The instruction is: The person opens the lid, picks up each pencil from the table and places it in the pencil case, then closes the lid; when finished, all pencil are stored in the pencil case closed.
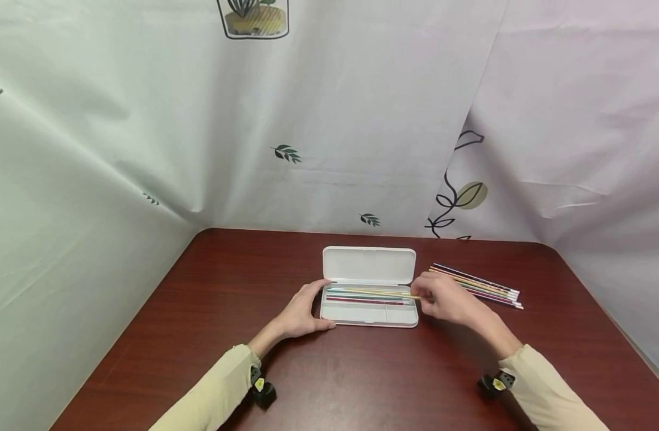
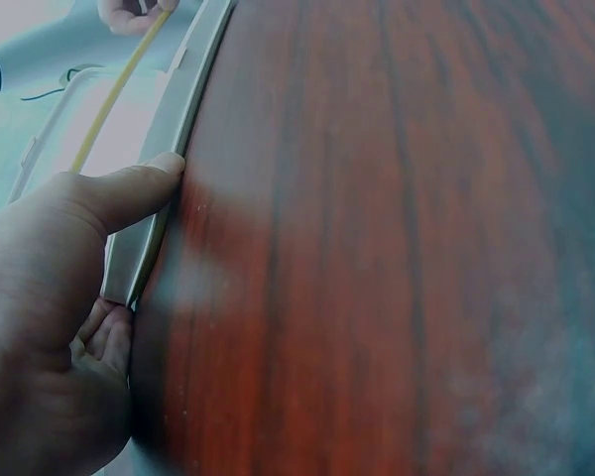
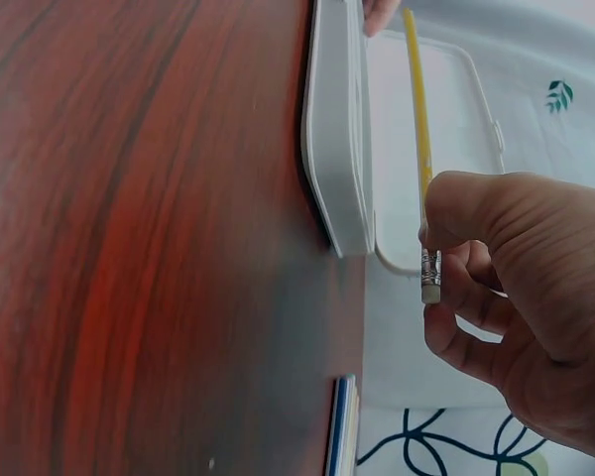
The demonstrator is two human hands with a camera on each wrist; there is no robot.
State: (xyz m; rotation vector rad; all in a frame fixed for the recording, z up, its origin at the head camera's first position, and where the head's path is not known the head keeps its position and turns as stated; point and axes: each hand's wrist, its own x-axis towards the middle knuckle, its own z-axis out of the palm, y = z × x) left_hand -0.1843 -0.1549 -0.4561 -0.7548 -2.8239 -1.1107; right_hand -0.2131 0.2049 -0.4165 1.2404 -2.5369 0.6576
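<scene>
The left hand point(image 2: 45, 297) holds the white case point(image 2: 178, 99).

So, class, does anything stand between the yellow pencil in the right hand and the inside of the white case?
Nothing visible does: the lid stands open, and the right hand holds the yellow pencil over the white case. The left hand grips the case's left end. Pencils lying inside might crowd the spot slightly.

Plain white on the case point(image 1: 353, 312); yellow along the pencil point(image 3: 419, 99); green and red on the inner pencils point(image 1: 369, 301); navy, orange and green in the pencil pile point(image 1: 482, 287). Dark-streaked red-brown over the table point(image 1: 334, 383), leaf-printed white on the cloth point(image 1: 361, 120), cream on the sleeves point(image 1: 216, 383).
</scene>
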